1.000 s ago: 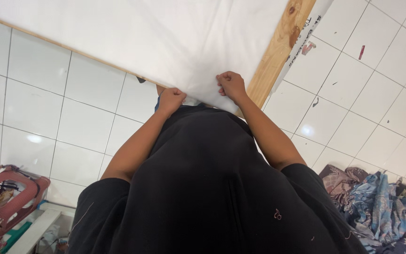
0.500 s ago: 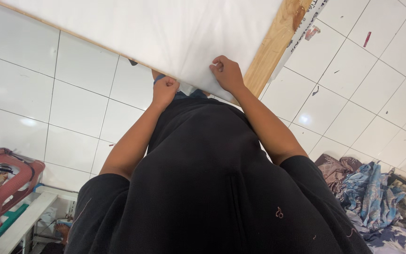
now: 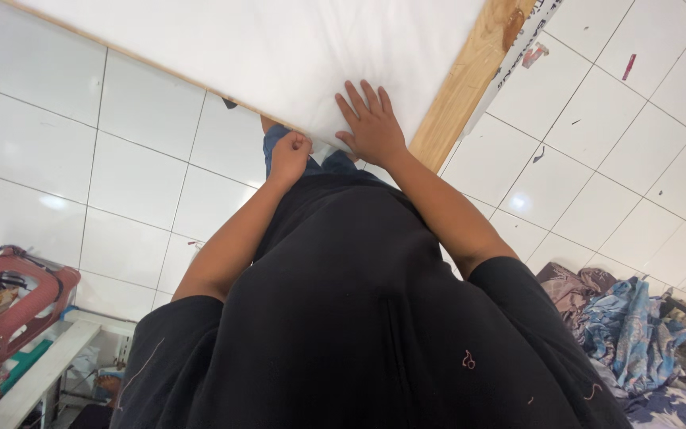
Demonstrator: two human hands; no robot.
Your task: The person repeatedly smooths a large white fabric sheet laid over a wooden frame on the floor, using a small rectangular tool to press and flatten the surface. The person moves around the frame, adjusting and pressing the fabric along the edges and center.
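The fingers of my right hand were spread wide and pressed flat on the white fabric, close to its near edge and just beside the bare wooden frame rail. My left hand was curled into a fist at the fabric's edge, the fingers pinched tight on the hem where it wrapped over the frame. The fabric lay stretched across the frame in front of me, filling the upper part of my view. Both forearms reached out from my black shirt. White floor tiles lay beneath. A red plastic basket stood at my left, well apart, and a heap of patterned cloth lay at my right.
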